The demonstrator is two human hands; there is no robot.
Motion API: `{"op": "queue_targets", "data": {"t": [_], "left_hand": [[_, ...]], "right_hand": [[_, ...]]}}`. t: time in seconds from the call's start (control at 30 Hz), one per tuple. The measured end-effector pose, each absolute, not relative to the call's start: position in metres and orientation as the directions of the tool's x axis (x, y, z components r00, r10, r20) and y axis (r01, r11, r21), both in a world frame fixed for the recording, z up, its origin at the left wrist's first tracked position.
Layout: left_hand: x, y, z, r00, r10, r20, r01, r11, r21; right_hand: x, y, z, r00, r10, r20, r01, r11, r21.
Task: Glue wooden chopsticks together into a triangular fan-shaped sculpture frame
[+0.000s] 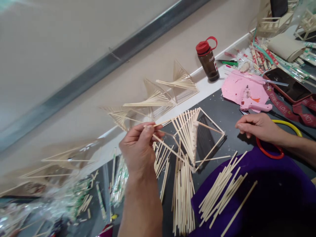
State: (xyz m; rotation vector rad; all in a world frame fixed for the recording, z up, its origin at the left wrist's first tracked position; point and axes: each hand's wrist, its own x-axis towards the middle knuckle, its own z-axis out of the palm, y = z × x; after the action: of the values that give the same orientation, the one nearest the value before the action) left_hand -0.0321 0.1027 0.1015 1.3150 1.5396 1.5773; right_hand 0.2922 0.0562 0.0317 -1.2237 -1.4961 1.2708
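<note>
My left hand (140, 143) pinches the left corner of a wooden stick structure (189, 135), a frame with a fan of sticks whose ends meet along a ridge. The structure rests partly on the dark table. My right hand (255, 126) is right of it, fingers curled together near the tips of scissors with red and yellow handles (270, 154); whether it holds anything small is hidden. Just above that hand lies a pink glue gun (256, 106) on a pink sheet (234, 86). Loose sticks (184, 194) lie in a bundle below the structure, and more sticks (222, 191) are over purple cloth (207, 179).
Along the wall stand finished-looking stick structures (150, 98) and a dark bottle (208, 61) with a red lid. A phone (287, 84), ribbon (283, 105) and wrapped chopsticks (293, 67) clutter the right. Plastic wrappers (74, 194) cover the lower left.
</note>
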Motion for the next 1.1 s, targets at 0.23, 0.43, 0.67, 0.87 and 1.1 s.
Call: {"op": "queue_targets", "data": {"t": [0.23,0.43,0.67,0.87,1.1], "left_hand": [[-0.018,0.105,0.085,-0.310,0.932,0.187,0.198,-0.129,0.972],[-0.006,0.107,0.075,-0.288,0.938,0.192,0.180,-0.143,0.973],[0.004,0.112,0.068,-0.326,0.918,0.225,0.204,-0.164,0.965],[0.008,0.116,0.066,-0.342,0.911,0.232,0.225,-0.160,0.961],[0.011,0.121,0.054,-0.373,0.899,0.230,0.236,-0.148,0.960]], "right_hand": [[0.290,0.058,0.022,-0.239,0.969,-0.058,0.249,0.004,-0.968],[0.292,0.059,0.020,-0.277,0.959,-0.057,0.299,0.029,-0.954],[0.291,0.058,0.020,-0.308,0.948,-0.079,0.339,0.032,-0.940],[0.290,0.058,0.021,-0.332,0.940,-0.076,0.342,0.045,-0.939],[0.288,0.057,0.023,-0.363,0.930,-0.054,0.366,0.089,-0.927]]}}
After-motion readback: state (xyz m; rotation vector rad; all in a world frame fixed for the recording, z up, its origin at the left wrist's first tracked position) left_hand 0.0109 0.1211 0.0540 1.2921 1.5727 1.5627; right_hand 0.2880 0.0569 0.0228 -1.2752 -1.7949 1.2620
